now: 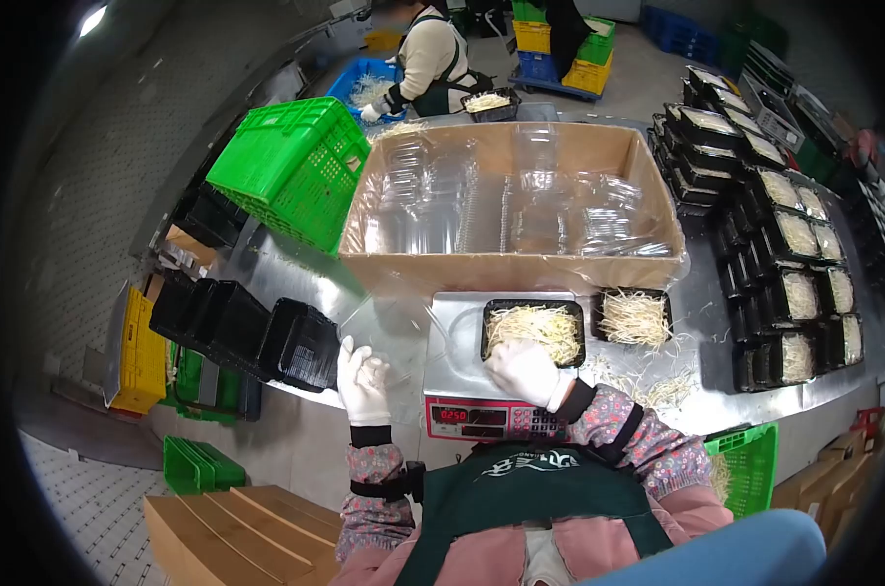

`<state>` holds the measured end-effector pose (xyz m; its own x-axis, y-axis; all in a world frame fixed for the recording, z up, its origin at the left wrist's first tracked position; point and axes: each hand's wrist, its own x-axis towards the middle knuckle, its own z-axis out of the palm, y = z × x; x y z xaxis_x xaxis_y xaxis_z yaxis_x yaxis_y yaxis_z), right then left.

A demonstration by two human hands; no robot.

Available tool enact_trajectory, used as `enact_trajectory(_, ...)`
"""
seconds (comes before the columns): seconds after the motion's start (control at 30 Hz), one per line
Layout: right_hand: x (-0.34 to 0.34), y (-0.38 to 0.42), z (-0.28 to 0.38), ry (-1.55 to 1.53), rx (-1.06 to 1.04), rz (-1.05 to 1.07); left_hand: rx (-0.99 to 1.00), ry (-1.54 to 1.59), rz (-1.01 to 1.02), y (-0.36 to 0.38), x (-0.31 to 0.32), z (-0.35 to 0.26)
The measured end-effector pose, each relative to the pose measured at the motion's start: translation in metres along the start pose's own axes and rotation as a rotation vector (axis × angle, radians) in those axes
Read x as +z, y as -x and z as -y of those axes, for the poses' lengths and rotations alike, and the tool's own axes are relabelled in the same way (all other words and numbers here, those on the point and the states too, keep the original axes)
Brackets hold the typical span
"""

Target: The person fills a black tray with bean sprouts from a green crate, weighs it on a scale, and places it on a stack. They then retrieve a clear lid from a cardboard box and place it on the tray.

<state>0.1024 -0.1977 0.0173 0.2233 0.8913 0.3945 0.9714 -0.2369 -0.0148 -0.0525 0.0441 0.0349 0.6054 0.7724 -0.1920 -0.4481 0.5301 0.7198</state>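
A black tray of bean sprouts (535, 330) rests on the scale (452, 332), whose red display is lit. My right hand (526, 371), in a white glove, has its fingers closed at the tray's front edge, over the sprouts; anything within them is hidden. My left hand (363, 379), also gloved, is held beside the stacked empty black trays (304, 344) with its fingers curled. A clear plastic lid (394, 327) lies or is held just right of it; the grip is unclear. Another filled tray (634, 317) stands right of the scale.
A cardboard box (511, 273) of clear lids stands behind the scale, with a green crate (286, 161) to its left. Packed trays (799, 298) are stacked at the right. Loose sprouts (662, 389) lie near my right arm. A co-worker (431, 59) is across the table.
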Motion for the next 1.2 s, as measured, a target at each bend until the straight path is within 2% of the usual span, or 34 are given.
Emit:
enact_trajectory(0.03, -0.008, 0.002, -0.012, -0.217, 0.108, -0.036, -0.001, 0.008, 0.006, -0.001, -0.001, 0.001)
enact_trajectory(0.1, -0.025, 0.011, -0.036, -0.419, 0.247, -0.276, 0.037, -0.046, 0.026, -0.002, -0.010, -0.002)
enact_trajectory(0.2, -0.033, 0.031, -0.061, -0.286, 0.377, -0.155, 0.008, -0.021, 0.062, -0.004, -0.014, 0.003)
enact_trajectory(0.3, -0.050, 0.052, -0.069, -0.312, 0.432, -0.177, -0.018, -0.048, 0.104, 0.001, -0.001, 0.012)
enact_trajectory(0.37, -0.064, 0.063, -0.076, -0.353, 0.496, -0.249, -0.002, -0.192, 0.135, 0.008, 0.016, 0.016)
enact_trajectory(0.43, -0.078, 0.067, -0.073, -0.710, 0.639, -0.420, -0.007, -0.275, 0.209, 0.017, 0.035, 0.027)
enact_trajectory(0.5, -0.096, 0.062, -0.060, -0.771, 0.646, -0.401, -0.011, -0.358, 0.284, 0.032, 0.056, 0.043)
enact_trajectory(0.57, -0.104, 0.058, -0.038, -1.153, 0.728, -0.357, -0.020, -0.454, 0.466, 0.049, 0.077, 0.061)
enact_trajectory(0.6, -0.084, 0.068, -0.042, -0.900, 0.645, -0.272, -0.081, -0.466, 0.520, 0.054, 0.083, 0.068)
enact_trajectory(0.63, -0.077, 0.073, -0.041, -0.740, 0.656, -0.253, -0.142, -0.477, 0.572, 0.057, 0.087, 0.074)
enact_trajectory(0.7, -0.062, 0.081, -0.049, -0.651, 0.785, -0.188, -0.139, -0.540, 0.556, 0.045, 0.082, 0.091)
enact_trajectory(0.77, -0.033, 0.083, -0.068, -0.469, 0.709, -0.292, 0.147, -0.986, 0.637, 0.013, 0.072, 0.116)
enact_trajectory(0.83, -0.012, 0.075, -0.086, -0.306, 0.699, -0.289, 0.319, -1.072, 0.584, 0.006, 0.104, 0.112)
enact_trajectory(0.9, -0.006, 0.065, -0.103, -0.165, 0.696, -0.156, 0.747, -1.490, 0.621, -0.028, 0.099, 0.121)
enact_trajectory(0.93, -0.001, 0.061, -0.110, -0.136, 0.728, -0.009, 0.626, -1.588, 0.629, -0.034, 0.098, 0.125)
enact_trajectory(0.97, 0.002, 0.062, -0.111, -0.136, 0.730, -0.012, 0.628, -1.589, 0.632, -0.042, 0.091, 0.135)
enact_trajectory(1.03, 0.007, 0.065, -0.110, -0.160, 0.774, -0.039, 0.396, -1.403, 0.626, -0.060, 0.068, 0.161)
enact_trajectory(1.07, 0.012, 0.068, -0.111, -0.309, 0.827, -0.101, 0.219, -1.155, 0.594, -0.062, 0.063, 0.169)
enact_trajectory(1.1, 0.024, 0.072, -0.114, -0.313, 0.833, -0.096, 0.211, -1.158, 0.595, -0.068, 0.056, 0.176)
enact_trajectory(1.17, 0.049, 0.077, -0.124, -1.173, 1.007, -0.222, -0.084, -0.864, 0.618, -0.083, 0.043, 0.183)
enact_trajectory(1.2, 0.053, 0.077, -0.126, -1.293, 1.060, -0.247, -0.217, -0.779, 0.572, -0.086, 0.043, 0.180)
